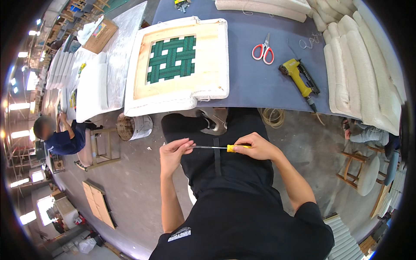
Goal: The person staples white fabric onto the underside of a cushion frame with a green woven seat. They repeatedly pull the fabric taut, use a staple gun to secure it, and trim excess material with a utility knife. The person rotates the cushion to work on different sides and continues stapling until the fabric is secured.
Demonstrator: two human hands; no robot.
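Observation:
Above my lap I hold a screwdriver (210, 147) level, its yellow handle to the right and its thin metal shaft to the left. My right hand (255, 146) is closed round the handle. The fingers of my left hand (175, 151) pinch the far end of the shaft, so the tip is hidden. On the table in front lies a seat panel (208, 47) with a wooden frame, white padded edges and green woven webbing (172, 59) across its square opening.
On the blue-grey table (255, 86) lie red-handled scissors (263, 52) and a yellow staple gun (300, 78). White padded pieces (359, 65) are stacked at the right. A bucket (141, 128) and a coiled hose (273, 117) are on the floor. A person (69, 138) sits at the left.

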